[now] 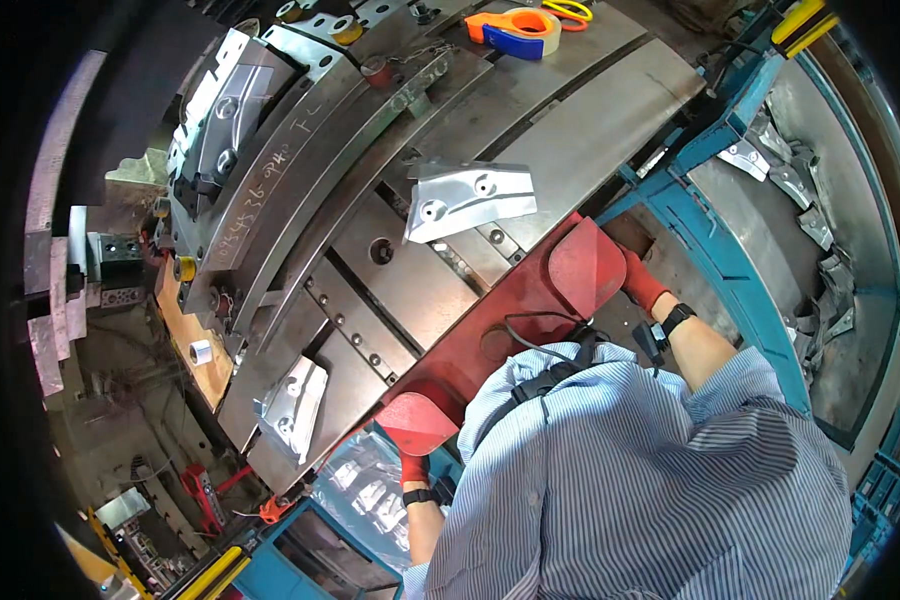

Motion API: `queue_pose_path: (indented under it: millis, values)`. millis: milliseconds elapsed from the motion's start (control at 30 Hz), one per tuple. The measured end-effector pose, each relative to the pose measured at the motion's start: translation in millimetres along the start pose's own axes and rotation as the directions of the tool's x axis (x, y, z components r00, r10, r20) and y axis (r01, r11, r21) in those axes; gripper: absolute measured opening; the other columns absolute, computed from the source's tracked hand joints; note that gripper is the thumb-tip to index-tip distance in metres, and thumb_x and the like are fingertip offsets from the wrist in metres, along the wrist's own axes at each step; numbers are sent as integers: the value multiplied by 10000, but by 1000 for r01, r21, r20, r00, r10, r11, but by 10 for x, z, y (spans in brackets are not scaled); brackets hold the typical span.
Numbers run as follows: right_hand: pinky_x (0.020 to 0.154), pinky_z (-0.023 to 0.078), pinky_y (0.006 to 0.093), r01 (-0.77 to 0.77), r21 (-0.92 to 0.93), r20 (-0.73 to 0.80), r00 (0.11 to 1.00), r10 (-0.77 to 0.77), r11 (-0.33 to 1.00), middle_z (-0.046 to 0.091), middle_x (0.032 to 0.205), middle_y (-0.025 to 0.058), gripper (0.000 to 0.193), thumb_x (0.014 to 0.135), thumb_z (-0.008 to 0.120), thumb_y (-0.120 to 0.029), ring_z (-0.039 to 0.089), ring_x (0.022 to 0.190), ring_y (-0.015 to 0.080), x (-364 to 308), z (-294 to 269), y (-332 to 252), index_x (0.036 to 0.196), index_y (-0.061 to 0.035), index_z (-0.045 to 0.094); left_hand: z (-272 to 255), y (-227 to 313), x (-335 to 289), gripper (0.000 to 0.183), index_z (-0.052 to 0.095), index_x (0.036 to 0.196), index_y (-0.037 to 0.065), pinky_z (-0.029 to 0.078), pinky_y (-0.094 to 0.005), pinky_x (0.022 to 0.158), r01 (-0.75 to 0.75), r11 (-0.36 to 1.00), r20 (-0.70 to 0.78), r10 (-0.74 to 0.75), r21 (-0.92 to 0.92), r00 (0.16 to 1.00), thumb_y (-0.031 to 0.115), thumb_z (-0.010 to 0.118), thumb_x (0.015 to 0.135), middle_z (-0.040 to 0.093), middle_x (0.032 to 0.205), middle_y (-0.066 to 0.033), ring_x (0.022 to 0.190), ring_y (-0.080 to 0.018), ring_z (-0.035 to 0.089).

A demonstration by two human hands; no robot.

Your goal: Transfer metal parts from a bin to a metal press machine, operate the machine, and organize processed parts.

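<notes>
Both my hands wear red gloves and reach under the two rounded guards of a red control box at the front edge of a press bed. My left hand (414, 468) is beneath the left red guard (417, 422), its fingers hidden. Under the right red guard (587, 268) goes my right hand (644, 281), with its fingers out of sight too. A bent, shiny sheet-metal part (470, 203) lies on the steel bed (410, 270) ahead of the box. Another stamped metal part (296, 405) rests at the bed's left end.
The large steel die (270, 185) stands beyond, holding a formed sheet-metal piece (232, 120). An orange and blue tape dispenser (515, 32) sits at the far side. Blue-framed bin (730, 260) with metal parts is right; a bin with bagged parts (370, 490) is left.
</notes>
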State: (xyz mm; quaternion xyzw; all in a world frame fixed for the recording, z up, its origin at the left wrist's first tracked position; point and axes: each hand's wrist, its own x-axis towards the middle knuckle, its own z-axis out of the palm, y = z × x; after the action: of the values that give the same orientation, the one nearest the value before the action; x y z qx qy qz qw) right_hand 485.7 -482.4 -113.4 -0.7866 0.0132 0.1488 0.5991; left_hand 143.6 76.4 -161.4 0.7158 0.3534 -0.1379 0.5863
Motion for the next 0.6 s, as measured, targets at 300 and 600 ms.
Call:
queue_pose_path:
  millis: [300, 600]
  values:
    - [990, 417, 328, -110, 142, 19, 994, 108, 984, 590, 1271, 71, 503, 839, 715, -144, 516, 1158, 152, 82, 62, 28, 1299, -34, 542, -16, -108, 31, 359, 544, 1262, 29, 462, -346, 947, -42, 990, 7, 42, 136, 999, 171, 548, 932, 604, 1238, -103, 1117, -220, 572]
    - [973, 435, 336, -121, 167, 66, 992, 112, 978, 613, 1247, 71, 527, 824, 721, -134, 551, 1120, 157, 160, 82, 72, 1302, -17, 532, -206, -380, 63, 324, 574, 1225, 37, 457, -355, 957, -261, 580, 101, 293, 772, 951, 153, 540, 924, 619, 1232, -118, 1132, -247, 583]
